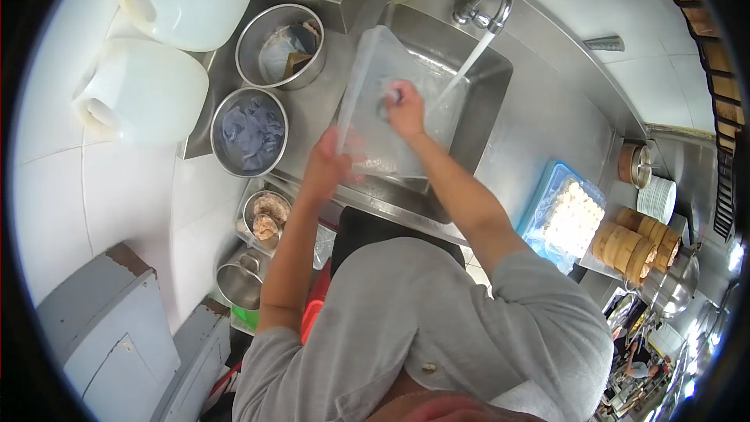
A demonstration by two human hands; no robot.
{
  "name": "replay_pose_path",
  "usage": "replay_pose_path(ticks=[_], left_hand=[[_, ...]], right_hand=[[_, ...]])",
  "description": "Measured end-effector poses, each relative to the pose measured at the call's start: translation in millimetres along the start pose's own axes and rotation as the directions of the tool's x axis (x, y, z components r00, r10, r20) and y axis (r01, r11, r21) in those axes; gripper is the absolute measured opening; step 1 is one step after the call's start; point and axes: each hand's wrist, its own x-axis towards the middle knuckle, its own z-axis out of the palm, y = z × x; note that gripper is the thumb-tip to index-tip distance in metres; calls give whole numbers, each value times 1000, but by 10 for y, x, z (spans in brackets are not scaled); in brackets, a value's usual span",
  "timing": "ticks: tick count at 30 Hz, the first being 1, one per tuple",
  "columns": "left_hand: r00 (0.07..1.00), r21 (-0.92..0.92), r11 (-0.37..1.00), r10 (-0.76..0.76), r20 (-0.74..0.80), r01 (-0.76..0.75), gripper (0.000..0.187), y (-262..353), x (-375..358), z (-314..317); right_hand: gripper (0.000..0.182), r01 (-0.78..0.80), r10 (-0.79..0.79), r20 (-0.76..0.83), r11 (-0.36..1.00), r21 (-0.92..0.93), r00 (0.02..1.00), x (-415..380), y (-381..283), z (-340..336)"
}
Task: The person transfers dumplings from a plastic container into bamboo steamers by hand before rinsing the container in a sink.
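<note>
A translucent plastic container (367, 101) is tilted over the steel sink (488, 94), its long wall towards the left. My left hand (332, 158) grips the near left edge of that container, the fingers blurred. Inside it, my right hand (405, 112) is closed round a small scrubber (389, 97), partly hidden by the fingers and smeared by motion. Water (469, 64) runs from the curved faucet (492, 12) and falls to the right of my right hand.
Left of the sink stand a steel pot (246, 47) and a steel bowl with grey cloths (252, 131). White jugs (144, 90) are further left. A blue tray of white food pieces (539, 203) and bamboo steamers (623, 250) are at the right.
</note>
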Motion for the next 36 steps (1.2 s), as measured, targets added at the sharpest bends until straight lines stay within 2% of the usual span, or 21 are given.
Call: replay_pose_path(ticks=[3, 5, 7, 8, 11, 13, 14, 15, 17, 18, 20, 21, 22, 25, 26, 28, 29, 30, 32, 34, 36], left_hand=[[999, -22, 1000, -14, 33, 15, 67, -52, 33, -115], [996, 32, 999, -15, 93, 12, 68, -114, 19, -148], [997, 16, 1000, -23, 78, 21, 68, -75, 52, -84], [997, 6, 1000, -30, 73, 30, 68, -74, 71, -43], [994, 10, 996, -92, 56, 92, 68, -144, 195, -47], [997, -108, 993, -44, 57, 50, 69, -105, 276, -43], [998, -169, 985, -19, 53, 28, 69, -95, 306, -50], [999, -133, 991, 8, 50, -1, 69, -90, 350, -61], [998, -54, 998, 43, 44, -41, 68, -149, 351, -91], [997, -51, 999, 12, 76, -8, 68, -163, 304, -80], [989, -41, 998, -34, 142, 40, 67, -135, 258, -7], [991, -45, 997, -53, 122, 58, 67, -164, 285, 11], [992, -48, 996, -73, 102, 79, 68, -204, 334, 22], [998, -64, 997, -48, 37, 51, 67, -210, 378, -12], [1000, -67, 997, -28, 13, 28, 67, -190, 365, -59], [999, -25, 999, -45, 26, 45, 67, -85, 185, -110], [998, -8, 999, -52, 27, 52, 68, -55, 78, -114], [998, 0, 999, -51, 39, 51, 67, -66, 0, -97], [997, 28, 999, -42, 70, 40, 67, -31, -58, -60], [999, 25, 999, -39, 36, 38, 68, 52, -123, -97], [999, 38, 999, -15, 40, 14, 69, 102, -168, -112]], right_hand=[[21, 264, -265, -43, 964, -40, 963, 65, 26, 39], [20, 143, -149, -117, 988, -59, 982, 304, -11, 73], [18, 15, -29, -184, 997, -73, 983, 507, -34, 96], [19, 109, -112, -164, 994, -28, 980, 526, -52, 204], [21, 203, -202, -24, 975, 87, 979, 258, -549, 265], [23, 259, -271, 64, 954, 149, 960, -108, -632, 192], [23, 269, -303, 197, 946, 181, 932, -364, -657, 71], [22, 280, -339, 327, 936, 215, 882, -487, -656, -75], [22, 305, -373, 388, 925, 228, 843, -513, -266, -326], [22, 313, -388, 415, 920, 237, 823, -538, -88, -365], [20, 210, -209, 104, 978, -4, 972, -162, 102, -281], [19, 121, -129, -72, 987, -104, 989, -57, 157, -254], [20, 70, -66, -52, 995, 76, 996, -73, -84, -127], [22, 237, -279, 267, 955, 176, 923, -491, -541, -91], [21, 249, -297, 342, 952, 178, 892, -594, -564, -194], [19, -12, -22, 164, 979, 203, 986, -553, 175, -177], [18, -139, 123, 83, 963, 232, 989, -471, 468, -197], [20, -415, 403, 105, 900, 134, 909, -279, 358, -348], [20, -112, 91, 153, 984, 139, 984, -345, 115, -221], [20, 161, -182, 243, 982, 100, 953, -536, -209, -296], [18, -140, 129, 101, 985, 104, 986, -433, 215, -360]])
